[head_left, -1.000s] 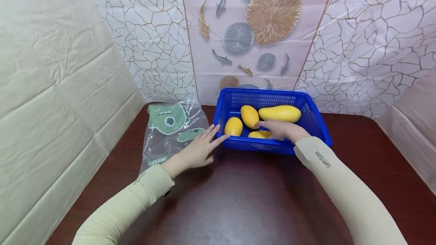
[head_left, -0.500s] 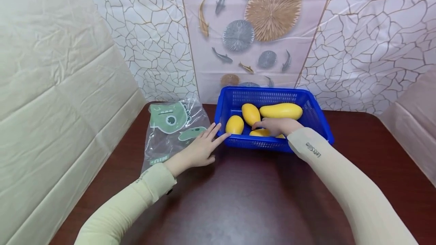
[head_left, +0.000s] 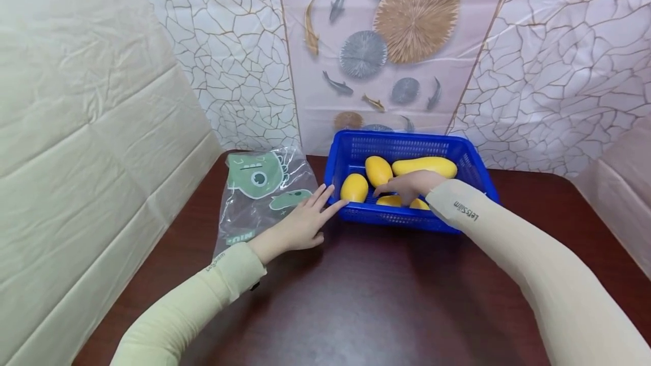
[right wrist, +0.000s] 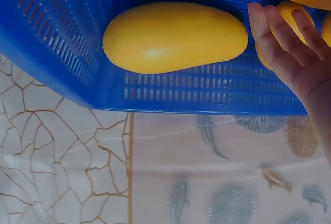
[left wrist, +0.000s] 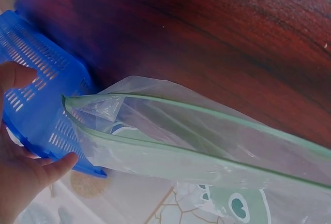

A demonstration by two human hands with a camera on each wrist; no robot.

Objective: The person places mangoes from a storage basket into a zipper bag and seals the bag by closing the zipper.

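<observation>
In the head view, a blue perforated basket (head_left: pixel 391 215) holds several smooth yellow fruits. My left hand (head_left: pixel 301 225) rests with spread fingers on the basket's front left corner. Inside the basket, my right hand (head_left: pixel 408 184) reaches over a yellow fruit (head_left: pixel 390 200) by the front wall, partly hiding it. Two oval, mango-like fruits (head_left: pixel 354 188) lie to its left. Behind it stretches a long yellow fruit (head_left: pixel 432 166), also large in the right wrist view. There my right fingers (right wrist: pixel 282 53) look extended rather than curled; their contact with the fruit cannot be made out.
Left of the basket a clear plastic bag (head_left: pixel 246 208) with green cartoon prints lies on the dark wooden table (head_left: pixel 366 298). Its green-edged mouth gapes in the left wrist view. Patterned cloth (head_left: pixel 244 61) hangs directly behind the basket, and pale panels flank the table.
My right hand has shifted left and toward the basket's front wall, over the front fruit. My left hand stays on the corner. The head view has turned slightly.
</observation>
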